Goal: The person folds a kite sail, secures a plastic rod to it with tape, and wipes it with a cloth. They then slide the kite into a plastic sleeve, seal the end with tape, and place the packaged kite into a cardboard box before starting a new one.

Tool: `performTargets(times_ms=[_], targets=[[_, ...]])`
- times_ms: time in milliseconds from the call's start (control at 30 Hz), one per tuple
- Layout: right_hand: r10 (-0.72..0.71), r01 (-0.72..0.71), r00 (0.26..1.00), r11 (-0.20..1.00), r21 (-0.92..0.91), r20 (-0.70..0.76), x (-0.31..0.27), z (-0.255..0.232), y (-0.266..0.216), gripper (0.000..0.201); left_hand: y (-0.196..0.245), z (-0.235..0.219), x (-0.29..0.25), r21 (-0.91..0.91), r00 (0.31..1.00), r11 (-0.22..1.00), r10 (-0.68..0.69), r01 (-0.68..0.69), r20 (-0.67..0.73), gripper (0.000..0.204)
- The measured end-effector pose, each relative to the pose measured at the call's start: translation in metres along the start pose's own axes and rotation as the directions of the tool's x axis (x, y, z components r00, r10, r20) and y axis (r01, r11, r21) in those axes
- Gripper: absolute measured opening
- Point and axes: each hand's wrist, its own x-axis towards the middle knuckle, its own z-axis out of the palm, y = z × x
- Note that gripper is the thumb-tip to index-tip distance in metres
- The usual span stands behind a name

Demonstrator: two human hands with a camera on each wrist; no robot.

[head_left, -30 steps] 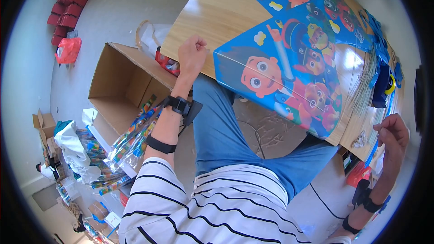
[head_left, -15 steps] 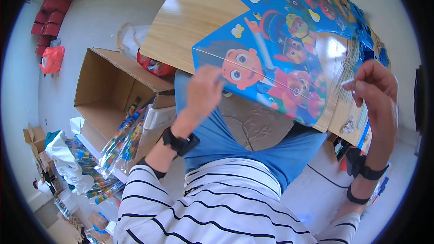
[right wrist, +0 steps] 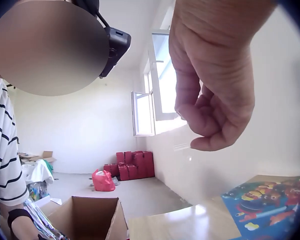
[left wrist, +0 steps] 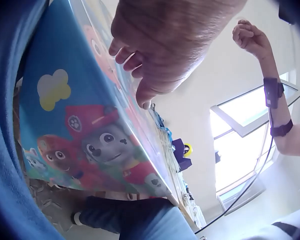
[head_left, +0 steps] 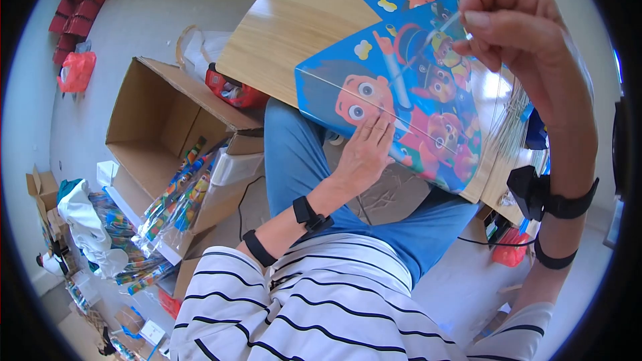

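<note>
A blue sheet printed with cartoon characters (head_left: 414,87) lies over the wooden table's near edge; in the left wrist view its printed side (left wrist: 85,120) drops down below the tabletop. My left hand (head_left: 364,154) rests on it beside the printed boy's face, fingers straight and close together. Raised above the sheet at the right, my right hand (head_left: 521,33) pinches a thin, pale strip (head_left: 448,25) between thumb and forefinger. From the right wrist, the hand (right wrist: 215,100) shows with its fingers curled. What the strip is made of I cannot tell.
An open cardboard box (head_left: 157,110) stands left of my legs, with plastic-wrapped colourful packets (head_left: 177,194) at its near side. Thin pale strips (head_left: 511,107) lie along the table's right side. Red boxes (head_left: 83,0) and a red bag (head_left: 77,71) are farther off.
My left hand has moved right from the bare tabletop's edge onto the printed sheet. The right hand has risen and swung inward from the table's right side, bringing the pale strip over the sheet.
</note>
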Motion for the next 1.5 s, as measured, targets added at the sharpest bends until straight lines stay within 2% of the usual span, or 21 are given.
performTargets(times_ms=[33, 100, 167, 267, 400, 567, 700, 1067, 1200, 1300, 1400, 1500], targets=[[-0.005, 0.005, 1.0, 1.0, -0.007, 0.003, 0.007, 0.001, -0.002, 0.03, -0.001, 0.001, 0.0, -0.003, 1.0, 1.0, -0.001, 0.001, -0.008, 0.076], [0.052, -0.053, 0.999, 0.973, 0.226, 0.011, 0.012, 0.007, -0.024, 0.023, -0.002, 0.002, 0.001, -0.005, 1.0, 1.0, -0.003, 0.002, -0.026, 0.079], [0.087, -0.087, 0.996, 0.928, 0.361, 0.017, 0.018, 0.014, -0.037, 0.018, -0.003, 0.002, 0.004, -0.003, 0.999, 1.0, -0.003, 0.003, -0.046, 0.081], [0.076, -0.076, 0.997, 0.913, 0.4, 0.017, 0.033, 0.019, -0.043, 0.015, -0.005, 0.004, 0.006, -0.015, 0.999, 1.0, -0.015, 0.014, -0.049, 0.083], [0.022, -0.031, 0.999, 0.934, 0.355, 0.029, 0.047, 0.022, -0.046, 0.014, -0.008, 0.008, 0.007, 0.009, 0.998, 1.0, -0.017, 0.018, -0.054, 0.084], [0.028, -0.059, 0.995, 0.938, 0.34, 0.095, 0.051, 0.026, -0.061, 0.015, -0.013, 0.006, 0.003, 0.032, 0.999, 0.998, -0.047, 0.048, -0.027, 0.084], [-0.036, 0.007, 0.996, 0.944, 0.329, 0.084, 0.057, 0.027, -0.049, 0.015, -0.018, 0.003, -0.001, 0.04, 0.999, 0.998, -0.046, 0.047, -0.019, 0.085], [0.005, -0.035, 0.996, 0.944, 0.327, 0.091, 0.059, 0.03, -0.054, 0.015, -0.022, 0.012, 0.006, 0.1, 1.0, 0.995, -0.026, 0.027, -0.006, 0.085], [0.027, -0.04, 0.998, 0.964, 0.262, 0.055, 0.065, 0.035, -0.059, 0.014, -0.025, 0.015, 0.007, 0.124, 1.0, 0.992, -0.029, 0.03, -0.01, 0.085], [-0.036, 0.01, 0.992, 0.979, 0.203, 0.124, 0.079, 0.032, -0.056, 0.016, -0.026, 0.016, 0.009, 0.155, 1.0, 0.988, -0.027, 0.026, 0.003, 0.083], [-0.082, 0.024, 0.971, 0.968, 0.249, 0.225, 0.082, 0.033, -0.064, 0.018, -0.026, 0.015, 0.011, 0.164, 0.999, 0.986, -0.038, 0.037, 0.003, 0.082], [-0.015, -0.02, 0.987, 0.976, 0.216, 0.16, 0.095, 0.043, -0.068, 0.019, -0.023, 0.013, 0.014, 0.161, 0.998, 0.985, -0.065, 0.064, -0.004, 0.081]])
